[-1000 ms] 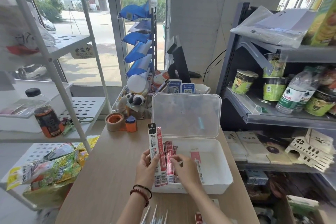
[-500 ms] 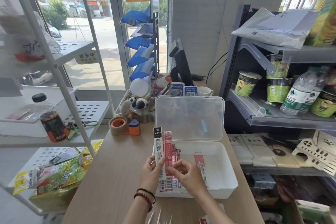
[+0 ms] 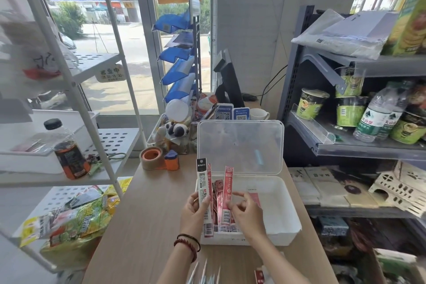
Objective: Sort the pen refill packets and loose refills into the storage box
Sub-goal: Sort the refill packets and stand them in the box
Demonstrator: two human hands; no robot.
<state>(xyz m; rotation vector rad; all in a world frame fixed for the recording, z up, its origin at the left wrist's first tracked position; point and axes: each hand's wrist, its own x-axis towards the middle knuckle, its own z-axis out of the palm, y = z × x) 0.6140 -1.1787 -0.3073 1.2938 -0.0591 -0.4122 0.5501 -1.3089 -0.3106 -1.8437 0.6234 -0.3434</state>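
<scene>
Holding a fan of pen refill packets upright over the left end of the storage box (image 3: pixel 291 205), we have our left hand (image 3: pixel 193 211) clamped on them, thumb across the front. The black-and-white refill packet (image 3: pixel 202 182) stands tallest at the left, with a sheaf of red packets (image 3: pixel 217 211) behind and beside it. Their lower ends reach down to the box's near wall, though we cannot tell whether they rest on its floor. Keeping them on end and spread like this lets us read each label and pick out one at a time.

Our right hand (image 3: pixel 247 213) has its fingertips closed on the edge of a single red refill packet (image 3: pixel 228 188), which tilts away from the rest. We judge it is being separated to go with its own kind. One pink packet (image 3: pixel 254 196) already lies flat in the box just beyond that hand, so this may be where the reds go.

The clear lid (image 3: pixel 239 145) is propped open behind, leaving the tray free to drop things into. On the wooden counter (image 3: pixel 143 226), nearer to us, the loose refills (image 3: pixel 202 273) and another red packet (image 3: pixel 259 276) wait outside the box, so much sorting remains. Thin, slippery sleeves could slide out of the left grip as one is drawn free.
</scene>
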